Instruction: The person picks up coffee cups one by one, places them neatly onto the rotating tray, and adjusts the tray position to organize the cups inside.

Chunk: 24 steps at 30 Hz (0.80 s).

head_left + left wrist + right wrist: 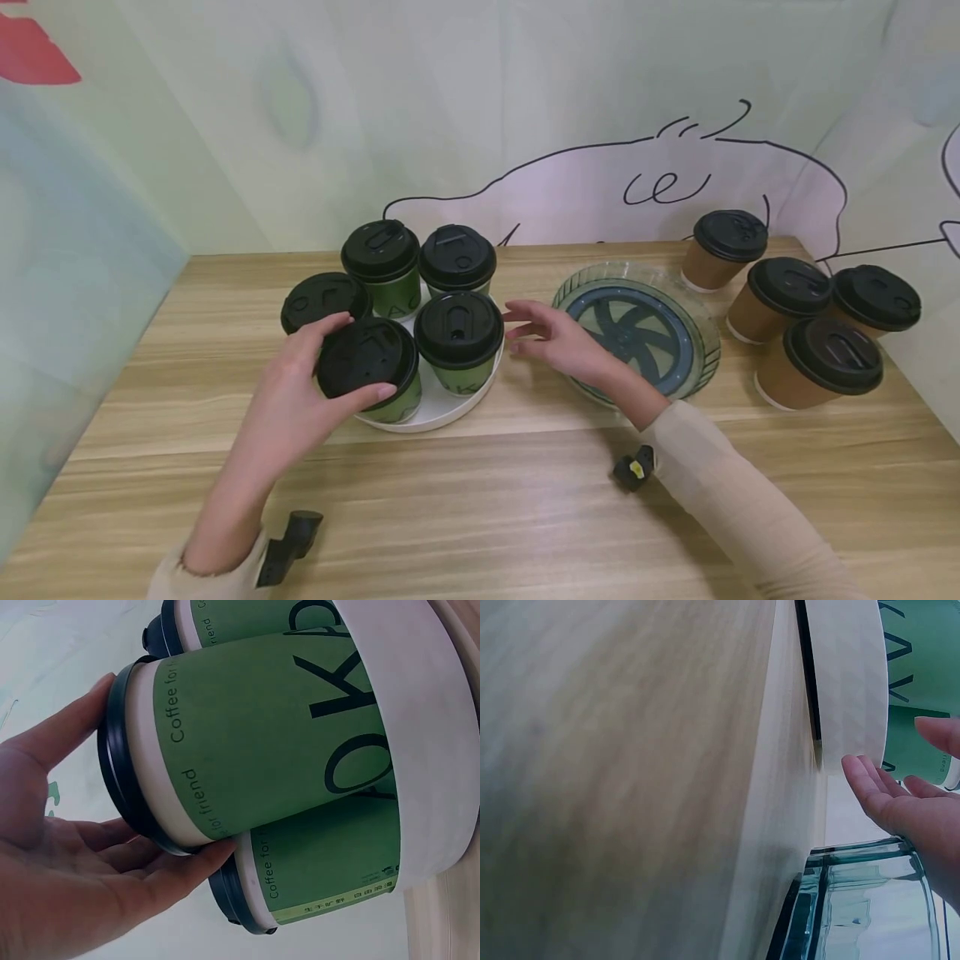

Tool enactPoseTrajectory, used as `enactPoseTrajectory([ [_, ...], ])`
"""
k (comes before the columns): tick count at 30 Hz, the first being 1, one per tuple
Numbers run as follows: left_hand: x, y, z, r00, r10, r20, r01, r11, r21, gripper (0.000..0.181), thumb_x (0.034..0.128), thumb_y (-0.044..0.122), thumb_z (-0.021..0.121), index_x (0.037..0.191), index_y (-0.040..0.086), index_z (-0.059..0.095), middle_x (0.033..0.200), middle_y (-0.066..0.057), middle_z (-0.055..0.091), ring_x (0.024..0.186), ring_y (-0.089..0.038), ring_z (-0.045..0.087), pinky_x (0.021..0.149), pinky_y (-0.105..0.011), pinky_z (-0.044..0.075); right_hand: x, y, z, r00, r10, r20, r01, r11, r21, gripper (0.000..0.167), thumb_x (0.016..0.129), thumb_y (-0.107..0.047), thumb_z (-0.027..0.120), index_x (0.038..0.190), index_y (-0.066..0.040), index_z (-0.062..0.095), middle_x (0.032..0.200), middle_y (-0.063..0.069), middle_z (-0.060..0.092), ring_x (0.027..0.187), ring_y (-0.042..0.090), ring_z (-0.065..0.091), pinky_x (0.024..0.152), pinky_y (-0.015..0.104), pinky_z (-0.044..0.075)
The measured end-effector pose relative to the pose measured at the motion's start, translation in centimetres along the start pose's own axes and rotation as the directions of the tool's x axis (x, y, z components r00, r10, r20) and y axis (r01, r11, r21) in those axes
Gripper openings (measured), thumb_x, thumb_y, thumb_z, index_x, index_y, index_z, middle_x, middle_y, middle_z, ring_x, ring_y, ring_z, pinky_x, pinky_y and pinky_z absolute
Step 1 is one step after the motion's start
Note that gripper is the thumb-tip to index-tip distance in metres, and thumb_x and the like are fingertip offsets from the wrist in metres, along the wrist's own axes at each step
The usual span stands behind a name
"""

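My left hand (288,404) holds the front green paper coffee cup (369,362) round its black lid. In the left wrist view, thumb and fingers lie on opposite sides of that lid (120,754). This cup stands with several similar green lidded cups, among them a cup with a K (459,337), on a round white tray (427,425). My right hand (558,340) is beside the tray's right side, palm toward it, fingers extended and holding nothing. In the right wrist view, its fingertips (851,765) are at the tray's wall (851,690); whether they touch it I cannot tell.
Right of the white tray is a round clear ribbed tray (705,342) with a dark spoked base, partly beneath my right forearm. Several brown cups with black lids (817,358) stand at the table's right. A printed fabric wall (450,108) rises behind the wooden table (465,517).
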<state>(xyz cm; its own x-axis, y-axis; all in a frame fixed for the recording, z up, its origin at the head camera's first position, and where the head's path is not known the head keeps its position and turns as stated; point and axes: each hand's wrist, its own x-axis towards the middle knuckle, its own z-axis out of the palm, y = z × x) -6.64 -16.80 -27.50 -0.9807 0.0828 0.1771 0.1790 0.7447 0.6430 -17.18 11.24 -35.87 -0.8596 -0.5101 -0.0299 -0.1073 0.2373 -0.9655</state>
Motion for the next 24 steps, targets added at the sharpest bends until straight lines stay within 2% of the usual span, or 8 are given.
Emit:
enactPoseTrajectory([
  [10, -0.13, 0.02, 0.08, 1.000, 0.003, 0.004, -0.003, 1.000, 0.008, 0.081, 0.0693, 0.033, 0.080, 0.133, 0.001, 0.040, 0.132, -0.021, 0.042, 0.123, -0.039, 0.034, 0.097, -0.055, 0.029, 0.00, -0.08, 0.02, 1.000, -0.006, 0.003, 0.006, 1.000, 0.011, 0.058, 0.084, 0.009, 0.055, 0.137, 0.007, 0.032, 0.132, 0.022, 0.044, 0.113, 0.035, 0.049, 0.090, 0.037, 0.045],
  [18, -0.24, -0.09, 0.26, 1.000, 0.031, -0.002, -0.031, 0.999, 0.010, 0.082, 0.0683, 0.028, 0.081, 0.133, -0.001, 0.040, 0.132, -0.021, 0.041, 0.122, -0.038, 0.034, 0.096, -0.055, 0.030, 0.02, 0.04, 0.02, 1.000, -0.015, 0.005, 0.015, 1.000, 0.012, 0.058, 0.084, 0.010, 0.055, 0.137, 0.007, 0.031, 0.132, 0.023, 0.043, 0.113, 0.035, 0.049, 0.090, 0.036, 0.046],
  [24, -0.35, -0.06, 0.34, 1.000, 0.024, -0.002, -0.024, 1.000, 0.008, 0.082, 0.0688, 0.030, 0.081, 0.133, 0.000, 0.039, 0.133, -0.021, 0.040, 0.123, -0.038, 0.034, 0.096, -0.055, 0.030, 0.05, 0.16, 0.04, 1.000, -0.017, 0.006, 0.017, 1.000, 0.018, 0.058, 0.084, 0.010, 0.054, 0.137, 0.007, 0.031, 0.132, 0.022, 0.043, 0.113, 0.035, 0.049, 0.089, 0.036, 0.046],
])
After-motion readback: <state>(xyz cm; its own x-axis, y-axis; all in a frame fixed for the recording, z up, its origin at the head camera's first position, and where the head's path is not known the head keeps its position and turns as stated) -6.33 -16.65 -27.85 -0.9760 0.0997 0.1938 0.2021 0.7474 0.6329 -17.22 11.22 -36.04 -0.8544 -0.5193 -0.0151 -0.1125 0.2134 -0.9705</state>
